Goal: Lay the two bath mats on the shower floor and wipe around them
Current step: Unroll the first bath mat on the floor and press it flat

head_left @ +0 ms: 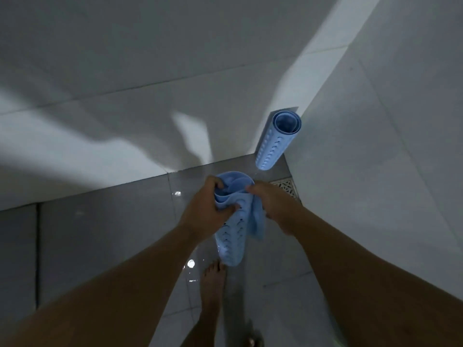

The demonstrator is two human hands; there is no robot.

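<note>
A rolled light-blue bath mat (pixel 231 221) is held upright at the centre of the view, its open top end facing the camera and its lower end hanging just above the grey shower floor (pixel 105 246), near a bare foot (pixel 213 279). The left hand (pixel 208 209) grips the roll from the left — fingers curled over the top rim, thumb pressed on the dotted outer face. The right hand (pixel 270 204) holds the right side of the roll, its fingers curled at the rim; a blue cloth (pixel 258 221) hangs below this hand against the mat, but whether the hand pinches it together with the mat cannot be told. Both forearms reach in from the near edge, nearly straight.

The second rolled mat (pixel 276 141) stands farther away, leaning in the corner where the 2 white tiled walls (pixel 125 83) meet, its lower end on the floor. Just right of the held mat, a patterned floor drain (pixel 286 187) is partly hidden behind the right hand. The light is dim and the floor shows wet glints; a second foot at the bottom edge is cut off and blurred.
</note>
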